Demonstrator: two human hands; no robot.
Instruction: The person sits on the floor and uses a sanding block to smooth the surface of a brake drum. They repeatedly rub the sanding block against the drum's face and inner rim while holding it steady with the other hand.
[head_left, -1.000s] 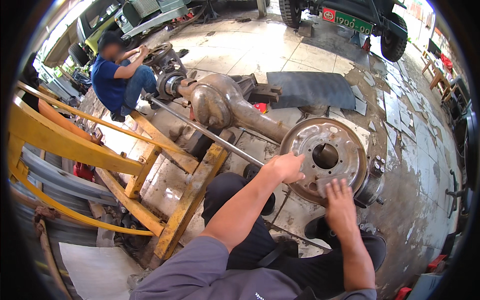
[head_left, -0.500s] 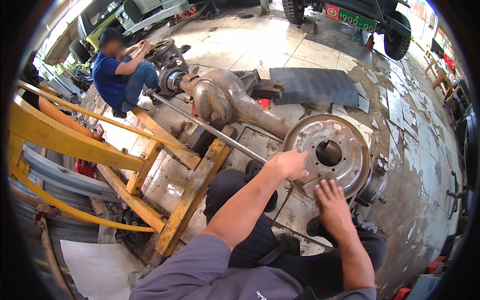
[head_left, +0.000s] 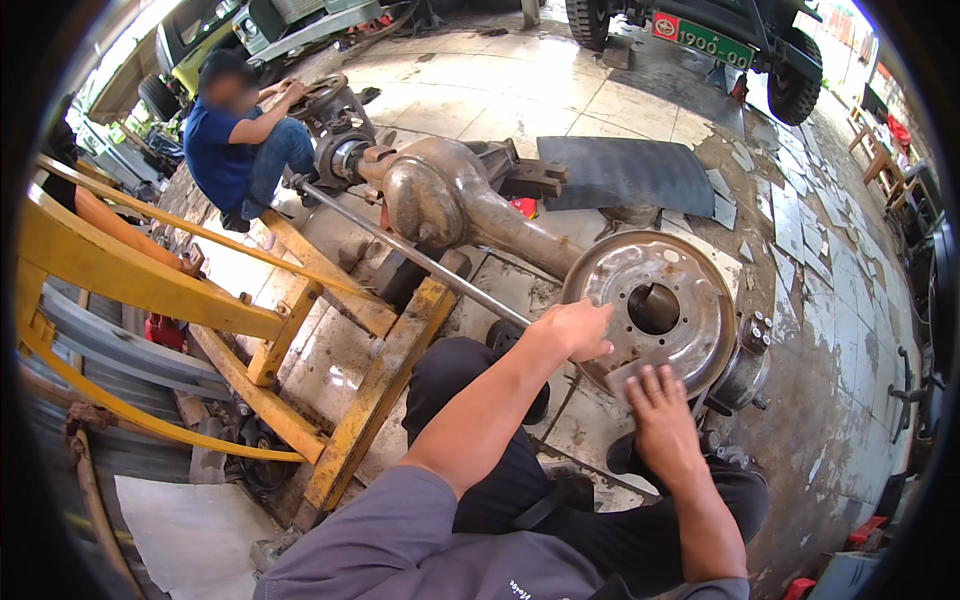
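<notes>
A round, worn metal brake backing plate (head_left: 690, 350) with a hole at its centre is mounted at the near end of a rusty axle housing (head_left: 520, 235). My left hand (head_left: 578, 332) is on the plate's left rim, fingers over the edge and partly hidden. Low on the plate's face, my right hand (head_left: 662, 420) presses with fingers laid nearly flat. Under those fingers is a small grey-brown sheet that looks like sandpaper (head_left: 626, 378); the hand is slightly blurred.
Left of me stands a yellow metal frame (head_left: 375, 400), with a long steel bar (head_left: 420, 262) lying beyond it. A person in blue (head_left: 220, 160) squats at the far left. A black mat (head_left: 630, 172) lies past the axle. Broken tiles (head_left: 800, 235) cover the right floor.
My right hand has shifted slightly toward me on the plate, and more of the sheet shows beside its fingers. My left hand stays on the rim.
</notes>
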